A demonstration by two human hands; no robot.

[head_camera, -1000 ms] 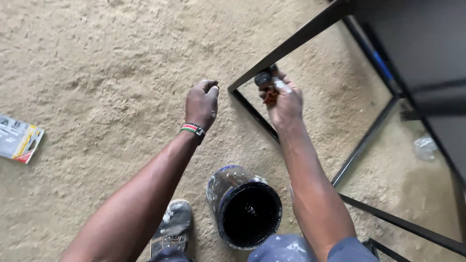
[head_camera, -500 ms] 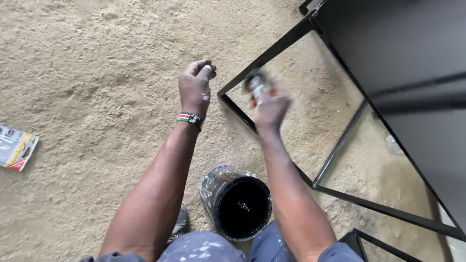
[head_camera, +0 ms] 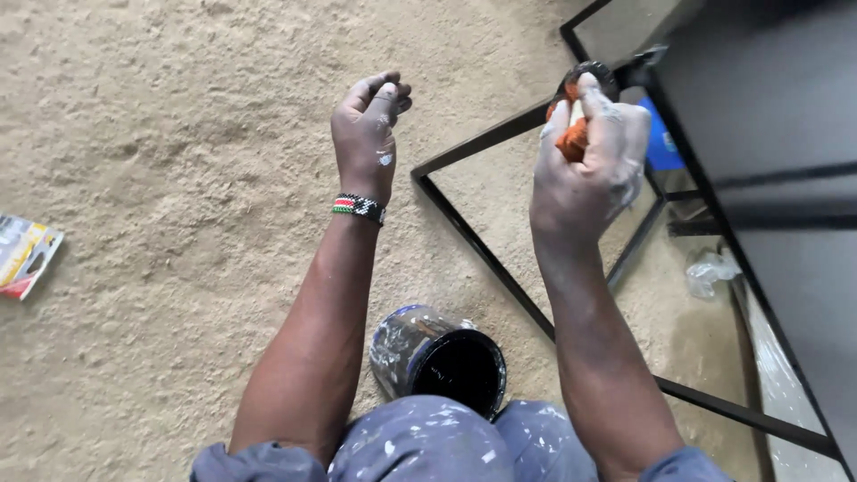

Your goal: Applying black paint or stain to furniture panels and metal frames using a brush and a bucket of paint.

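Observation:
My right hand (head_camera: 585, 170) is raised and closed around a paint brush (head_camera: 578, 107) with an orange handle and a black-coated head, held up near the black metal frame (head_camera: 486, 254). My left hand (head_camera: 366, 134) hovers over the sandy ground with its fingers loosely curled, holding nothing; a beaded wristband circles that wrist. Between my knees stands an open can of black paint (head_camera: 442, 366), tilted slightly toward me. The frame's thin black bars lie on the ground to the right of the can.
A dark flat panel (head_camera: 768, 116) fills the upper right. A small printed package (head_camera: 25, 253) lies at the left edge. A crumpled clear plastic scrap (head_camera: 710, 268) and a blue object (head_camera: 662, 138) sit beside the frame. Sawdust-like sand covers the ground.
My right hand has lifted the brush up and to the right, away from the frame's corner. My left hand rose a little. The view shifted so my knees now show.

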